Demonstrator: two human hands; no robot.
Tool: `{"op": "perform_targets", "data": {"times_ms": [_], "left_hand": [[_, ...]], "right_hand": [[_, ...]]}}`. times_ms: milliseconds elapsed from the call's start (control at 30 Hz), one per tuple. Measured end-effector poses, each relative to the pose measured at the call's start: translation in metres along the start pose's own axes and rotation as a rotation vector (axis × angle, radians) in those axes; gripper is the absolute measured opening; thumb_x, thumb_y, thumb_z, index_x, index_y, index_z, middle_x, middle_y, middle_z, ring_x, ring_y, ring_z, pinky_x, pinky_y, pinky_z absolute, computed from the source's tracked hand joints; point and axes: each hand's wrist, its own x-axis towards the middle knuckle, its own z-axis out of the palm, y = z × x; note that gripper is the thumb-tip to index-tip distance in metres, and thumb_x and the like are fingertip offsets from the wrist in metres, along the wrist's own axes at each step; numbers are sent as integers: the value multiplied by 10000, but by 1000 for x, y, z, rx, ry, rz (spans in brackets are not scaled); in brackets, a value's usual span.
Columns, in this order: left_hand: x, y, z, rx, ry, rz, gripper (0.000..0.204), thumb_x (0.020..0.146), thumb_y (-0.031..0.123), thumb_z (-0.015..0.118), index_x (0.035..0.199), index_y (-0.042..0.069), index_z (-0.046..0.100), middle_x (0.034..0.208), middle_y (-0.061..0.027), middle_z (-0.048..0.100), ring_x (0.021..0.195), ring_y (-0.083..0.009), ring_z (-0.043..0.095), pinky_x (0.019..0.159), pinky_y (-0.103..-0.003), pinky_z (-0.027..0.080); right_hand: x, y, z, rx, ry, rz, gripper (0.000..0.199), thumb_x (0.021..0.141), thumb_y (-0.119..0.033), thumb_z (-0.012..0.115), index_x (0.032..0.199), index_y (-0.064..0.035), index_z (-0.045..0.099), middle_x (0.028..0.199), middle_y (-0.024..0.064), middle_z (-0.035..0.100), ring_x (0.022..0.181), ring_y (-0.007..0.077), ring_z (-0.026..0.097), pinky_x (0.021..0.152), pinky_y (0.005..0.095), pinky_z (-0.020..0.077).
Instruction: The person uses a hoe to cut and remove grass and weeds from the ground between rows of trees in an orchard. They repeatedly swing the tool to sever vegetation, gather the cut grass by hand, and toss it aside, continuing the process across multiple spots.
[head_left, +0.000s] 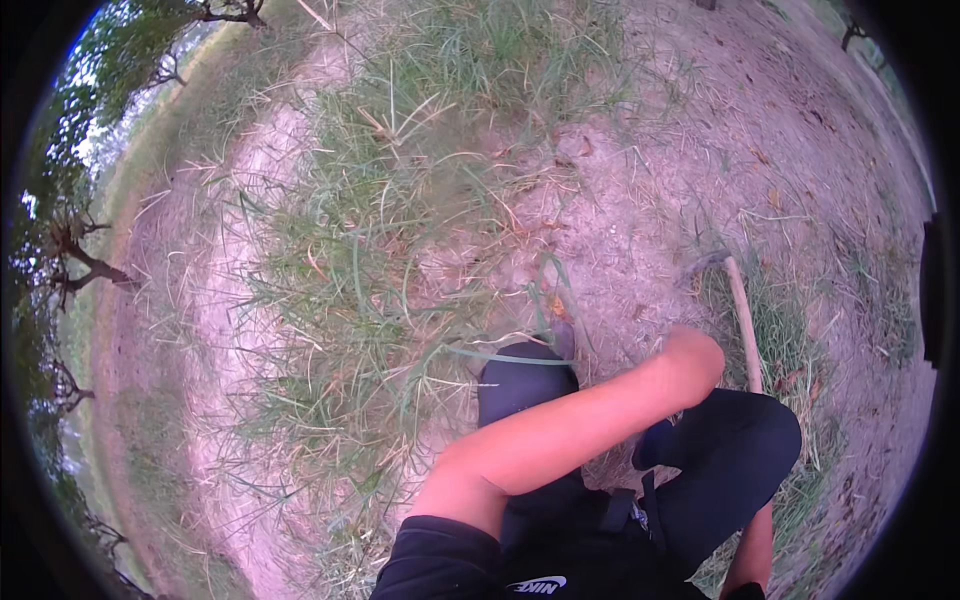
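My left arm reaches across my lap to the right, and my left hand (694, 362) is beside my bent right knee. It is bent at the wrist and smooth in outline; its fingers are turned away and hidden, so I cannot tell what they do. A hand tool with a long wooden handle (742, 315) and a curved dark metal head (706, 264) leans just right of that hand. The handle's lower end disappears behind my right knee. My right forearm (757, 548) shows at the lower right; the right hand is hidden behind the leg.
Tall green grass (370, 280) grows in a thick clump ahead and to the left. Dry bare soil (620, 230) with scattered straw lies in front of my knees. More grass (800, 340) stands right of the tool. Trees (90, 260) line the far left.
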Motion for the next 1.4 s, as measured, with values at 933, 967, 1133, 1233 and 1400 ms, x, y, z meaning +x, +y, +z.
{"op": "perform_targets", "data": {"times_ms": [933,967,1133,1233,1400], "left_hand": [[-5,-34,-12,-313,320,-70,312,768,20,572,1060,53,677,928,-230,679,874,-371,671,752,-445,545],[-12,-30,-22,-323,267,-71,290,772,43,583,1045,40,679,931,-230,679,881,-375,669,756,-448,544],[-13,-30,-25,-251,130,-74,264,784,122,617,1018,19,680,935,-227,681,898,-380,667,775,-457,539],[-18,-32,-30,-265,133,-97,268,787,150,633,1017,21,675,947,-226,680,915,-378,663,789,-458,534],[-17,-44,-29,-263,131,-51,266,809,191,648,1019,29,664,995,-214,673,960,-373,647,819,-461,518]], "right_hand": [[83,-272,-114,-1214,-304,-456,260,774,-308,700,944,-113,721,972,122,711,914,289,688,816,409,550],[81,-268,-113,-1215,-297,-440,231,803,-261,639,935,-100,738,982,127,715,922,279,695,823,404,550],[80,-245,-103,-1223,-355,-436,438,795,-480,692,1026,-109,715,1011,113,711,961,281,682,850,394,537],[78,-239,-103,-1177,-356,-416,467,792,-501,685,1031,-100,712,1023,113,709,971,279,680,860,394,529],[74,-237,-98,-1151,-322,-409,476,781,-505,688,1036,-103,713,1042,119,705,985,285,676,863,403,526]]}}
